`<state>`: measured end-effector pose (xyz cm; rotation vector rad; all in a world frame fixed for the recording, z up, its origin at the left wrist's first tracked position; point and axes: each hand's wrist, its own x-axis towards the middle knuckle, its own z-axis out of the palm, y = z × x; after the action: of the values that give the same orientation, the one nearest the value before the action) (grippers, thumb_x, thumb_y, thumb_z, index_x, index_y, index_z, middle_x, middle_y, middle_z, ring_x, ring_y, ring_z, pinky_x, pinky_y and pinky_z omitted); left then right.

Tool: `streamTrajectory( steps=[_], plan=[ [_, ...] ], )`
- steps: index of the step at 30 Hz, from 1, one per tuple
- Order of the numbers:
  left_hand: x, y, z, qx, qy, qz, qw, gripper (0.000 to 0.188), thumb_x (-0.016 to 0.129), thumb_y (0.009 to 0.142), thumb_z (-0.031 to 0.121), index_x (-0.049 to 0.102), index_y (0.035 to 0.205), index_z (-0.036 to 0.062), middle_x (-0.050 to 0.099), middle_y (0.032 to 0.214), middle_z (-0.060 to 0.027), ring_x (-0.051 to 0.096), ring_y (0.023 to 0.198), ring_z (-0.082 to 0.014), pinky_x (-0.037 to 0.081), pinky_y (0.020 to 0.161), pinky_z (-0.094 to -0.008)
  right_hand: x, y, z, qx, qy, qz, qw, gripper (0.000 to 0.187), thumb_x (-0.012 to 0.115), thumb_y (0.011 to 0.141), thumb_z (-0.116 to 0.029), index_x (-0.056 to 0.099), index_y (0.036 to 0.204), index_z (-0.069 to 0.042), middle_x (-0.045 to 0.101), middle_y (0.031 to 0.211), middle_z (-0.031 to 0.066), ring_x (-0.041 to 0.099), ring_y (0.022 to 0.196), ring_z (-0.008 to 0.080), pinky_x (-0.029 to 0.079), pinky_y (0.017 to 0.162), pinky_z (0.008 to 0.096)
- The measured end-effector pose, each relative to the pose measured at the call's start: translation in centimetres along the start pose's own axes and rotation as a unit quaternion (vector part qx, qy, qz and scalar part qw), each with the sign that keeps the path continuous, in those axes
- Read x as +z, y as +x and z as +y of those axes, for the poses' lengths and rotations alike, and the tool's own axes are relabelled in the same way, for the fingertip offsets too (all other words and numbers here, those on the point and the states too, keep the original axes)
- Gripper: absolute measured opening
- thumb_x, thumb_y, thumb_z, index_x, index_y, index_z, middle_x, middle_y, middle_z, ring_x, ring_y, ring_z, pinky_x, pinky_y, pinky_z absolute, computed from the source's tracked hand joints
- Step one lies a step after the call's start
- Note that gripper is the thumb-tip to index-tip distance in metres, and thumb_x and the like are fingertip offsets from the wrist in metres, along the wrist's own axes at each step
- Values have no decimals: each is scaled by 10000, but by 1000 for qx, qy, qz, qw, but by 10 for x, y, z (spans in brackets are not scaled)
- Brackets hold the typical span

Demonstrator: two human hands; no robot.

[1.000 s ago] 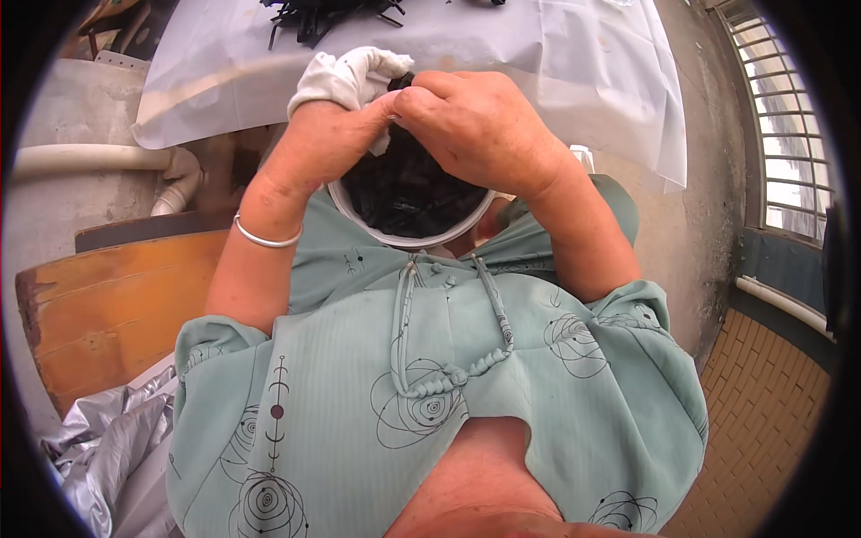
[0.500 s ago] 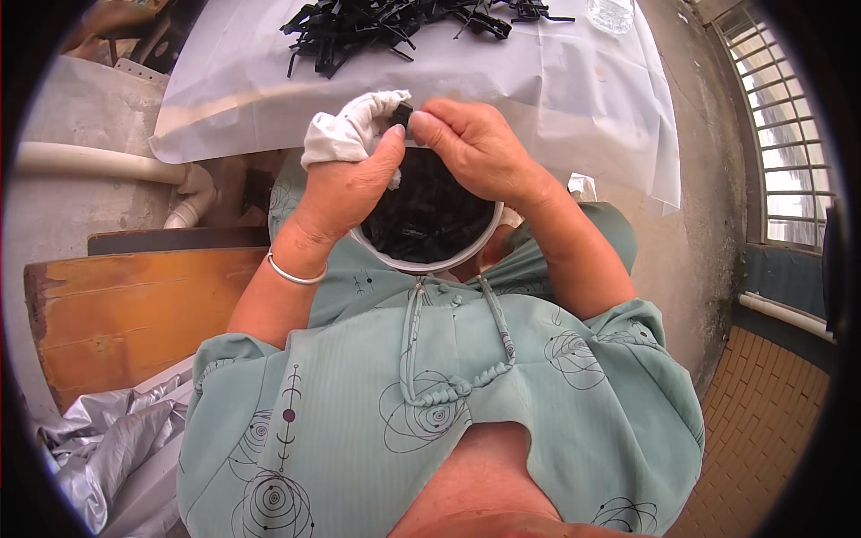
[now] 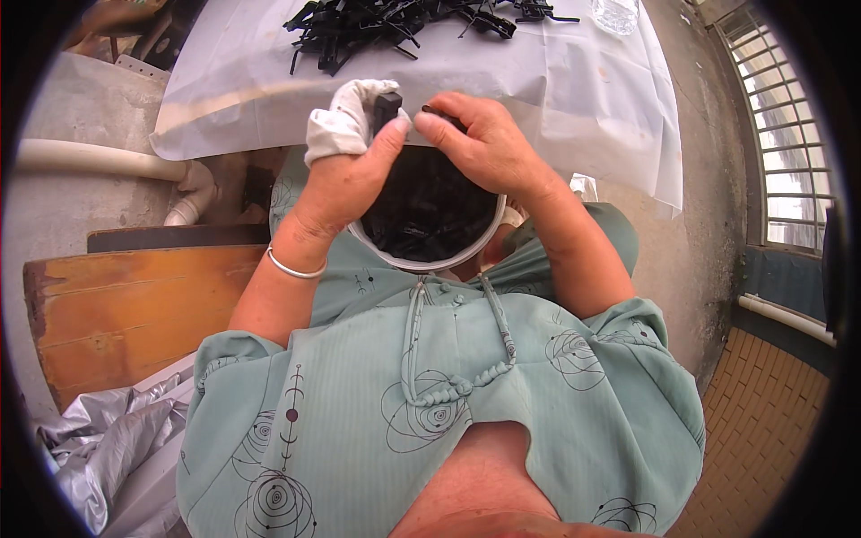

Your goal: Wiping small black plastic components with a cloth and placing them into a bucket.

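My left hand, its fingers wrapped in a white cloth glove with the thumb bare, pinches a small black plastic part. Just to its right, my right hand is bare and closed around another dark piece, of which only a strip shows between thumb and fingers. The two hands are slightly apart. Below them a round white bucket stands between my knees, filled with many black plastic pieces. A silver bangle circles my left wrist.
A table under white plastic sheeting stands ahead, with a heap of black plastic parts and a clear plastic container on it. Left are a white pipe, a worn orange-brown board and silver sheeting. A barred window is at right.
My hands have drawn apart a little. The black part in my left hand now shows more fully, and a dark strip has come into sight in my right hand.
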<state>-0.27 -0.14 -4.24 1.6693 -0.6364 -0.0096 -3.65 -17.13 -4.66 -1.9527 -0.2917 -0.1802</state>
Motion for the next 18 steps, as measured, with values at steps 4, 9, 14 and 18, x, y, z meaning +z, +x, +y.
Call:
streamTrajectory(
  steps=[4, 9, 14, 18],
  plan=[
    [-9, 1, 18, -162, -143, -16, 976, 265, 490, 899, 85, 444, 1151, 22, 571, 846, -25, 452, 610, -52, 407, 548, -185, -7, -3, 4, 19, -24, -106, 994, 164, 619, 811, -137, 614, 924, -17, 596, 696, 84, 527, 629, 149, 450, 620, 278],
    [-3, -2, 17, -171, -84, -55, 980, 313, 421, 897, 63, 421, 1207, 22, 551, 801, -18, 407, 554, -32, 353, 481, -170, -3, -1, 3, -52, 24, 4, 998, 148, 652, 804, -132, 616, 893, -19, 551, 669, -4, 462, 608, 80, 412, 580, 234],
    [1, -10, 21, -209, -220, -120, 945, 286, 426, 850, 52, 469, 1126, -7, 519, 792, -8, 406, 586, -38, 359, 507, -183, 5, -1, 2, 15, 129, 25, 991, 139, 655, 818, -143, 590, 819, -20, 466, 653, -68, 393, 614, 30, 366, 549, 202],
    [1, -7, 18, -142, -49, -87, 985, 243, 434, 839, 59, 496, 1065, -4, 518, 803, -14, 451, 669, -81, 407, 608, -214, 3, -3, 0, 5, 80, -22, 997, 201, 587, 868, -195, 568, 818, -1, 502, 634, -7, 427, 591, 83, 397, 562, 246]
  ],
)
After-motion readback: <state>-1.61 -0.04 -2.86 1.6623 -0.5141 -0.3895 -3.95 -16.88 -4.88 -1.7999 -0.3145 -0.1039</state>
